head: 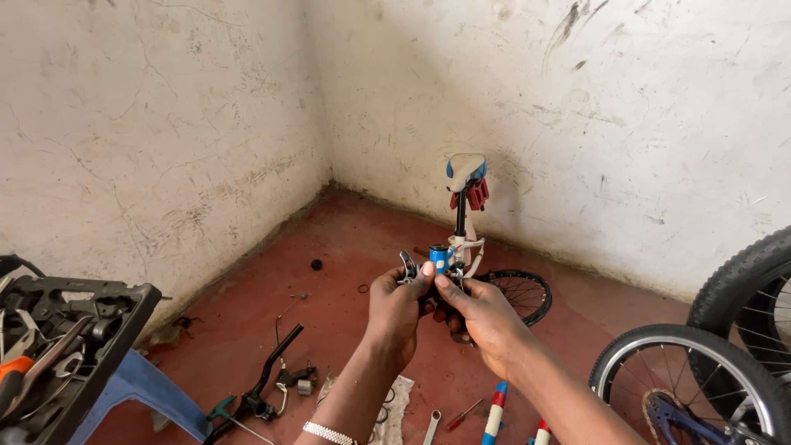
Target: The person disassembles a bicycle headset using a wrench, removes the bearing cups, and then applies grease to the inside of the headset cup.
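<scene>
Head view: two hands, left hand [397, 306], right hand [486, 317], grip one brake lever [409, 266].

Bright, even daylight, soft shadows on the floor [346, 247], sharp focus, slight edge distortion.

No packages, labels, signs or screens anywhere in view: only bare, scuffed white walls and a red floor strewn with loose parts.

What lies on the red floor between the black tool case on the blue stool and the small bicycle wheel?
In the head view, black handlebars with brake levers, a dirty cloth and a silver wrench lie there, partly hidden by the person's forearms.
</scene>
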